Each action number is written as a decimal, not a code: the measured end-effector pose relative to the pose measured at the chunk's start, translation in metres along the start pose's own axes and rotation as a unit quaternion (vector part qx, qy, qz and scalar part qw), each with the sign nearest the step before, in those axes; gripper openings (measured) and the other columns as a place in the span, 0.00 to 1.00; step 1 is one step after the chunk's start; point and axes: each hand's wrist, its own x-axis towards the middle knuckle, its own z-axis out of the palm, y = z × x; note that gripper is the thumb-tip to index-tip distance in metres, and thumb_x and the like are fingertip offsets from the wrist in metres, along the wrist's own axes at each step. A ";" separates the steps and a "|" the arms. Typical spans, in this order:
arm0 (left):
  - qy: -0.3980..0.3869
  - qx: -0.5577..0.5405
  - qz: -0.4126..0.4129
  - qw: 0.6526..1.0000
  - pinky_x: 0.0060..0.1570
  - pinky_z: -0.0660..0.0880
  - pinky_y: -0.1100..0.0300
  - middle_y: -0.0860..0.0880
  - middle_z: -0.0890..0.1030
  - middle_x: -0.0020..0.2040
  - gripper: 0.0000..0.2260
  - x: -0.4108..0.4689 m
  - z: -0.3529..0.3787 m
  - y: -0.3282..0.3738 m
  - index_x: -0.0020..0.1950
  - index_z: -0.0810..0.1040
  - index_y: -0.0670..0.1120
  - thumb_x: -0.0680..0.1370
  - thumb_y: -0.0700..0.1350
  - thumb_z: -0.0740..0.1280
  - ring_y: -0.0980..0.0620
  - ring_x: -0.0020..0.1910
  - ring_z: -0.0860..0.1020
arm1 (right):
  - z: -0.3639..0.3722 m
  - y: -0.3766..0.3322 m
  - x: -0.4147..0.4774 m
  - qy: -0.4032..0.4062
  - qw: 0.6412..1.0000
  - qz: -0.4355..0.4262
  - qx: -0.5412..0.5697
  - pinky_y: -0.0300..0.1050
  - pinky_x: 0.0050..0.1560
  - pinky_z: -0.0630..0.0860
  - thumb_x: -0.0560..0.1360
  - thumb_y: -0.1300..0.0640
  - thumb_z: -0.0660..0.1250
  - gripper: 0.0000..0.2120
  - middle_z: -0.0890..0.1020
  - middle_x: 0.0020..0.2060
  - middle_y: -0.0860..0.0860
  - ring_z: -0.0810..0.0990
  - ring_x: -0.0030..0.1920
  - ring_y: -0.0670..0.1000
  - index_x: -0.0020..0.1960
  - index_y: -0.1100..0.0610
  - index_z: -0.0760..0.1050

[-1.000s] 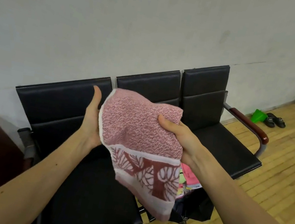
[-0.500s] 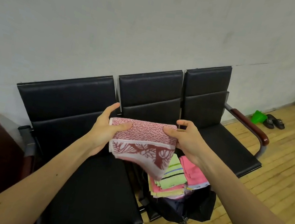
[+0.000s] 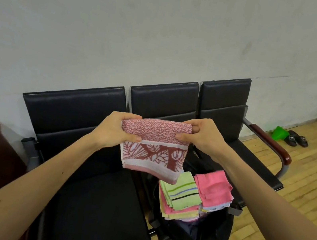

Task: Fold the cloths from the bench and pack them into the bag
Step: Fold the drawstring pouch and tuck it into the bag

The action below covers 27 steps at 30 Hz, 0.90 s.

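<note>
Against a pale wall (image 3: 128,20), above a black three-seat bench (image 3: 97,204), a folded pink towel (image 3: 154,148) is held up at centre frame, its top corners pinched by the left hand (image 3: 116,131) and right hand (image 3: 201,136), with folded cloths (image 3: 193,194) stacked in a black bag (image 3: 208,231) at lower right.

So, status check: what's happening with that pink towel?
Left hand and right hand pinch the pink towel by its top edge. Folded, in the air. Black bag heaped with folded cloths.

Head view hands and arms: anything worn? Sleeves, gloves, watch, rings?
Nothing worn that shows. The left hand and right hand are bare: no gloves, rings or watch. The left arm and right arm are bare to the frame edge, with no sleeves in view.
</note>
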 end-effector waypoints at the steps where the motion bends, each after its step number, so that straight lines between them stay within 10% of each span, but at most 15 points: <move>1: 0.002 0.016 0.007 1.000 0.56 0.80 0.53 0.52 0.86 0.52 0.25 0.001 -0.001 0.002 0.65 0.80 0.51 0.70 0.43 0.79 0.55 0.49 0.84 | -0.002 -0.001 0.003 0.000 1.000 -0.004 -0.018 0.48 0.51 0.83 0.72 0.60 0.75 0.10 0.87 0.42 0.52 0.87 0.43 0.48 0.53 0.58 0.82; 11: 0.029 0.048 0.033 0.998 0.49 0.79 0.59 0.52 0.86 0.42 0.08 0.022 -0.002 0.019 0.43 0.86 0.44 0.71 0.49 0.78 0.56 0.42 0.84 | -0.017 0.003 0.026 0.010 0.994 -0.021 -0.106 0.48 0.52 0.82 0.79 0.51 0.66 0.08 0.86 0.43 0.50 0.85 0.44 0.47 0.48 0.54 0.80; 17: 0.012 -0.194 0.004 0.981 0.43 0.83 0.54 0.41 0.86 0.49 0.17 0.031 0.002 0.036 0.58 0.82 0.44 0.71 0.46 0.75 0.43 0.46 0.86 | -0.031 0.006 0.030 -0.016 0.994 0.061 0.092 0.38 0.45 0.79 0.82 0.51 0.61 0.15 0.85 0.47 0.55 0.84 0.48 0.50 0.55 0.62 0.80; 23: 0.006 -0.340 -0.042 0.939 0.38 0.82 0.54 0.41 0.86 0.46 0.16 0.051 0.012 0.048 0.61 0.78 0.41 0.77 0.48 0.69 0.45 0.42 0.85 | -0.028 0.015 0.036 -0.045 0.939 0.112 0.321 0.52 0.63 0.74 0.73 0.34 0.62 0.29 0.84 0.50 0.56 0.82 0.56 0.57 0.58 0.58 0.79; 27: -0.011 -0.389 -0.137 0.911 0.41 0.83 0.51 0.41 0.85 0.44 0.16 0.072 0.018 0.038 0.59 0.77 0.41 0.78 0.52 0.69 0.43 0.42 0.85 | 0.001 0.047 0.030 -0.128 0.911 0.152 0.362 0.55 0.62 0.77 0.72 0.49 0.72 0.24 0.83 0.58 0.57 0.82 0.59 0.58 0.64 0.60 0.76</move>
